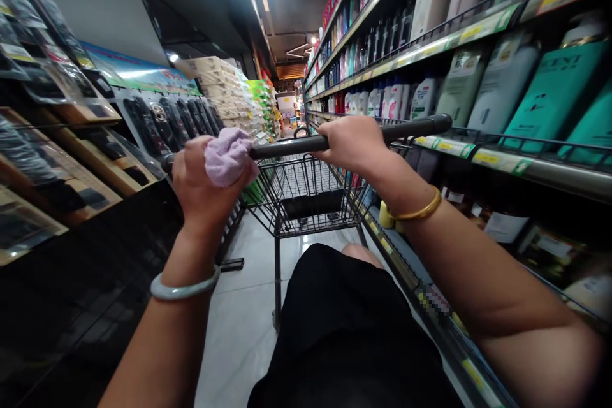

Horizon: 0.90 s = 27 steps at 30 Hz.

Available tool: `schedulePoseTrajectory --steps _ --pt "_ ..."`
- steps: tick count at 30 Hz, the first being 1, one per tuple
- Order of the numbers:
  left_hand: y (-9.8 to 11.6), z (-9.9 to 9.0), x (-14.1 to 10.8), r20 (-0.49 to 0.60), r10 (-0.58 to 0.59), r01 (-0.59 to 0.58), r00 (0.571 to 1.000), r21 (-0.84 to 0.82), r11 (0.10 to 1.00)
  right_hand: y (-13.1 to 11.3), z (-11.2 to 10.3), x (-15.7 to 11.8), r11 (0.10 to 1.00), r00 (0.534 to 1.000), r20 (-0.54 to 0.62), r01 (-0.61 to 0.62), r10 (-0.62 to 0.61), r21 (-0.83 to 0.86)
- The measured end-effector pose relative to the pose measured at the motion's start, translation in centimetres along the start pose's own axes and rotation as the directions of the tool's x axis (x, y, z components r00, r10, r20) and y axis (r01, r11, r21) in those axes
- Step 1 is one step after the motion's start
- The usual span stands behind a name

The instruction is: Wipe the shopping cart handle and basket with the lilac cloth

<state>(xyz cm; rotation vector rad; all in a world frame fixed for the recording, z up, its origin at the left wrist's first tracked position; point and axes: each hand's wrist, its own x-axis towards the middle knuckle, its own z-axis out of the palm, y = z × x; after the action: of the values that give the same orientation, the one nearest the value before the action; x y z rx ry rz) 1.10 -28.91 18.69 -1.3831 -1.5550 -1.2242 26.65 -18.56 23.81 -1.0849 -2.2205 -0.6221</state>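
Observation:
Both of my hands are on the dark handlebar (287,147) of a shopping cart. My left hand (198,185) is closed around the bar near its left end, and a crumpled lilac cloth (228,156) lies over its knuckles and fingers. Farther along to the right, my right hand (351,143) wraps over the same bar with its fingers curled down the far side. Beyond the bar hangs the wire basket (277,204) of the cart. A pale bangle (184,288) circles my left wrist, a gold bracelet (417,205) my right.
Close on the right runs a tall shelf (482,152) of bottles, among them a teal pump bottle (549,95). Packaged goods hang at the left above a black display base (95,293). Stacked boxes (220,89) stand farther ahead. Between them lies a pale tiled aisle (229,331).

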Motion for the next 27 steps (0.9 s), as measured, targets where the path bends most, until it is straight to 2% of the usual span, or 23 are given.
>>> schedulePoseTrajectory --steps 4,7,9,12,15,17,19,23,27 --pt "-0.3 0.9 -2.0 -0.120 0.100 -0.095 0.988 0.047 0.994 0.0 0.8 -0.3 0.999 0.997 -0.063 -0.042 0.041 -0.010" --pt "-0.4 3.2 -4.2 -0.197 0.158 -0.149 0.968 0.059 0.987 0.3 0.8 -0.6 0.999 0.995 -0.088 -0.045 0.045 -0.009" --pt "-0.6 5.3 -5.6 -0.159 0.189 -0.185 0.969 0.041 0.982 0.5 0.7 -0.7 0.999 0.995 -0.092 -0.049 0.048 -0.008" --pt "-1.2 8.9 -6.1 -0.122 0.140 -0.144 0.983 -0.018 0.989 0.4 0.8 -0.7 0.999 0.995 -0.087 -0.048 0.047 0.001" --pt "-0.6 12.6 -5.2 -0.148 0.016 -0.024 0.989 -0.046 0.999 0.2 1.0 -0.5 0.999 0.995 -0.089 -0.047 0.048 0.014" --pt "0.8 14.8 -4.6 -0.135 -0.070 0.059 0.988 -0.090 0.994 0.1 1.1 -0.4 0.999 0.994 -0.095 -0.047 0.048 0.012" --pt "3.1 16.5 -4.7 -0.083 -0.043 0.029 0.996 -0.161 0.987 0.0 1.2 -0.3 0.999 0.994 -0.102 -0.037 0.038 0.009" --pt "7.9 18.5 -5.5 0.042 0.170 -0.152 0.985 -0.268 0.951 -0.3 1.1 -0.1 1.000 0.995 -0.097 -0.016 0.017 0.006" --pt "10.7 20.3 -4.6 0.200 0.374 -0.308 0.906 -0.294 0.905 -0.7 0.9 0.0 0.999 0.996 -0.075 -0.040 0.040 -0.002"
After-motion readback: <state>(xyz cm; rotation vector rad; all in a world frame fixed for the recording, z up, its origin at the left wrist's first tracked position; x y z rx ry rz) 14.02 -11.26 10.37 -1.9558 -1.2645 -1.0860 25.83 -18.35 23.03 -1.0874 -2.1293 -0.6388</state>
